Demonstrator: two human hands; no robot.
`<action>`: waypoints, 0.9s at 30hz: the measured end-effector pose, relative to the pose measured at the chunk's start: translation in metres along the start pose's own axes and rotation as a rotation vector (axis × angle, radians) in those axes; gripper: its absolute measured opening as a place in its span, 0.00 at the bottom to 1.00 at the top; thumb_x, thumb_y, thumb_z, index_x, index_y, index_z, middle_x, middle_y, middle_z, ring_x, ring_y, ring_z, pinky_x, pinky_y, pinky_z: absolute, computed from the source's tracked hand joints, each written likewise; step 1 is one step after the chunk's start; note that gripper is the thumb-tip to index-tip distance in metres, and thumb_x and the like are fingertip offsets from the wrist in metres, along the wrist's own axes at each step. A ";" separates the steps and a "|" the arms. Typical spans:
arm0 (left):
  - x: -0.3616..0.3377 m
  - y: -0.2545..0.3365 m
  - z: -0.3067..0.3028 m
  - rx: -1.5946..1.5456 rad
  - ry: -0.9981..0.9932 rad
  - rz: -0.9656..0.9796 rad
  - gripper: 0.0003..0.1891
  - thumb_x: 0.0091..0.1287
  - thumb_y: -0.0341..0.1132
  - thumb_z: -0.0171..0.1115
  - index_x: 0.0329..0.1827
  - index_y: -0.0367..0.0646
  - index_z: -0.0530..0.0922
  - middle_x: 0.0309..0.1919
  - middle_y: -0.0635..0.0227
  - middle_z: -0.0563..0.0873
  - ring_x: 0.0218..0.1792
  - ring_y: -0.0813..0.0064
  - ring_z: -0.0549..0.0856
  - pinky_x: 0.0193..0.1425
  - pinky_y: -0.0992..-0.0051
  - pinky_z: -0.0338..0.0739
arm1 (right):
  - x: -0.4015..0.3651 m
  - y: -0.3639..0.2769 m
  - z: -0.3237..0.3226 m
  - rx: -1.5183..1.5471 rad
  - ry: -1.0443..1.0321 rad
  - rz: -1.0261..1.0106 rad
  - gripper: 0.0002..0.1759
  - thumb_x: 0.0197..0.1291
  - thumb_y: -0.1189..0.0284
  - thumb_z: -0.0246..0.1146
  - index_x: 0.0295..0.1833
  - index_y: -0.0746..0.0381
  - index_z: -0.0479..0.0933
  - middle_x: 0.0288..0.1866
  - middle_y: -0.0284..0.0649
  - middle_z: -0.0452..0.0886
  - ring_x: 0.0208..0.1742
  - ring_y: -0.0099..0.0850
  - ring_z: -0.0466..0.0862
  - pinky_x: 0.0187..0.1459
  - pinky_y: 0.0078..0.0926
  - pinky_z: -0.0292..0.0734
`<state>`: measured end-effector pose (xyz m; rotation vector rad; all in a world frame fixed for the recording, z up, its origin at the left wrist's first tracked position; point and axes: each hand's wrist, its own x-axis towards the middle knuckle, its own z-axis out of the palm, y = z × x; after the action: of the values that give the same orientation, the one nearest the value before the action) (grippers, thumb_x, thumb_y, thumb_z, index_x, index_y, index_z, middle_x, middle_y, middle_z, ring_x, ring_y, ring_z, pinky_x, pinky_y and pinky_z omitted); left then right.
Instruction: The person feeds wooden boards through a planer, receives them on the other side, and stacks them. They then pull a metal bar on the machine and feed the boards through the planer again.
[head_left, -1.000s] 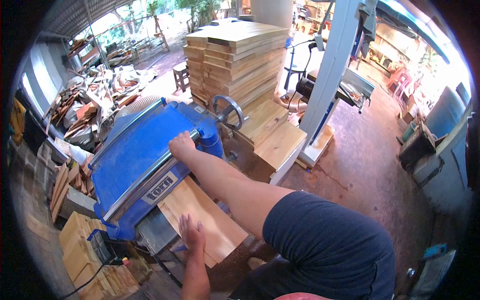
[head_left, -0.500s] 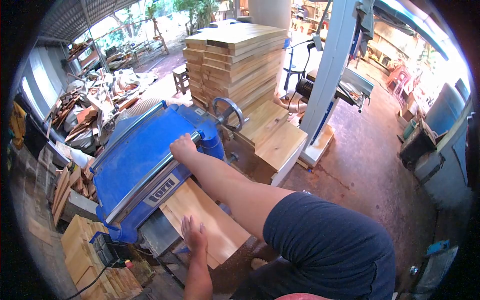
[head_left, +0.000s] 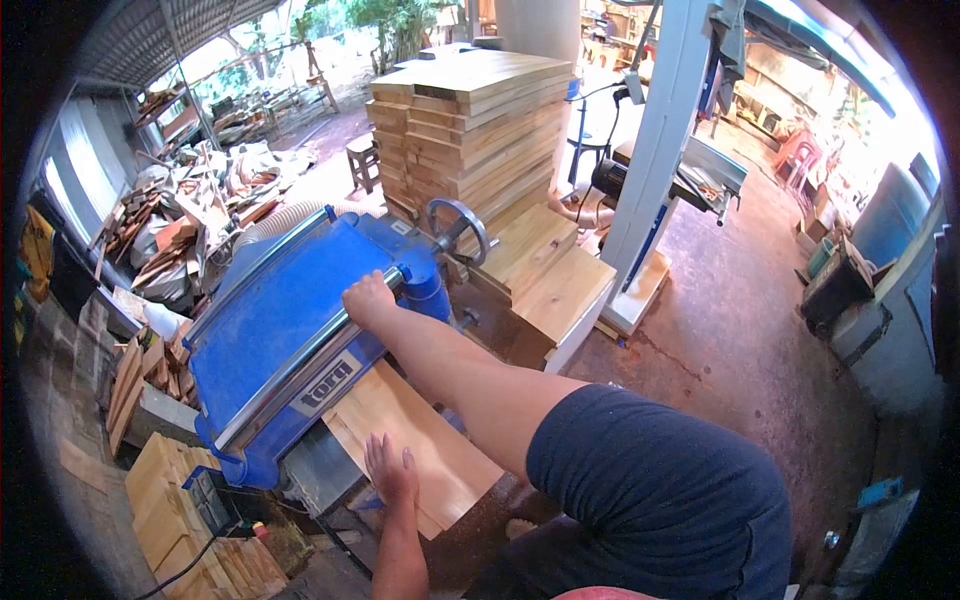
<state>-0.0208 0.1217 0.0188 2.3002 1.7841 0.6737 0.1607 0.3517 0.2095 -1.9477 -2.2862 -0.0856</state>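
A blue planer-like machine (head_left: 290, 300) with a "torq" label fills the left centre. My right hand (head_left: 368, 298) has its fingers wrapped round the metal bar (head_left: 330, 325) along the machine's top front edge, near the handwheel (head_left: 457, 232). A pale wooden board (head_left: 430, 450) lies on the machine's bed, its far end hidden under the machine. My left hand (head_left: 391, 470) rests flat on the board's left side with its fingers spread.
A tall stack of boards (head_left: 500, 120) stands behind the machine, with lower boards (head_left: 560, 285) beside it. A white post (head_left: 650, 150) rises to the right. More boards (head_left: 165, 510) sit at lower left, near a cable. Scrap wood (head_left: 170, 240) is piled at far left.
The view has shifted very slightly. Both hands keep nearly the same places on the bar and the board.
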 end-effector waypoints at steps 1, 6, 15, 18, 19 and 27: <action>0.000 0.000 0.000 0.002 -0.003 -0.001 0.28 0.63 0.39 0.62 0.66 0.38 0.72 0.70 0.46 0.68 0.73 0.52 0.65 0.79 0.56 0.53 | 0.000 0.000 0.000 0.004 0.005 -0.001 0.12 0.64 0.67 0.57 0.43 0.52 0.86 0.45 0.35 0.87 0.51 0.34 0.83 0.52 0.39 0.68; 0.000 0.000 0.001 -0.005 -0.007 -0.006 0.28 0.63 0.39 0.62 0.66 0.37 0.72 0.70 0.46 0.68 0.73 0.52 0.65 0.79 0.56 0.53 | 0.002 0.000 0.002 0.012 0.004 0.004 0.12 0.64 0.67 0.56 0.43 0.53 0.86 0.46 0.35 0.87 0.51 0.34 0.84 0.53 0.40 0.68; 0.000 -0.001 0.001 -0.017 -0.005 -0.023 0.29 0.62 0.39 0.63 0.66 0.37 0.72 0.70 0.45 0.68 0.73 0.51 0.65 0.79 0.56 0.53 | 0.000 0.000 -0.001 0.016 0.004 0.009 0.12 0.64 0.67 0.56 0.44 0.52 0.86 0.46 0.35 0.87 0.52 0.34 0.83 0.54 0.40 0.68; 0.000 -0.001 0.002 -0.012 0.004 -0.017 0.29 0.62 0.39 0.63 0.66 0.37 0.72 0.70 0.46 0.68 0.73 0.52 0.65 0.79 0.56 0.53 | 0.000 0.000 -0.002 0.013 -0.018 -0.001 0.13 0.65 0.67 0.56 0.45 0.52 0.86 0.47 0.35 0.87 0.53 0.34 0.83 0.55 0.40 0.68; 0.000 0.000 0.002 -0.009 0.005 -0.019 0.29 0.62 0.40 0.63 0.66 0.37 0.72 0.70 0.46 0.68 0.73 0.52 0.65 0.79 0.56 0.54 | 0.000 0.000 -0.002 0.013 -0.015 0.003 0.13 0.65 0.67 0.56 0.45 0.52 0.86 0.47 0.35 0.87 0.53 0.34 0.83 0.55 0.39 0.68; -0.001 -0.003 0.004 0.008 0.002 -0.007 0.29 0.62 0.39 0.64 0.66 0.38 0.72 0.70 0.46 0.68 0.73 0.52 0.64 0.79 0.56 0.53 | -0.001 0.000 -0.003 0.015 -0.015 -0.002 0.13 0.65 0.67 0.55 0.45 0.52 0.86 0.46 0.35 0.87 0.53 0.34 0.83 0.54 0.40 0.67</action>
<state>-0.0218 0.1221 0.0141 2.2978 1.7983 0.6697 0.1614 0.3502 0.2121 -1.9456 -2.2915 -0.0543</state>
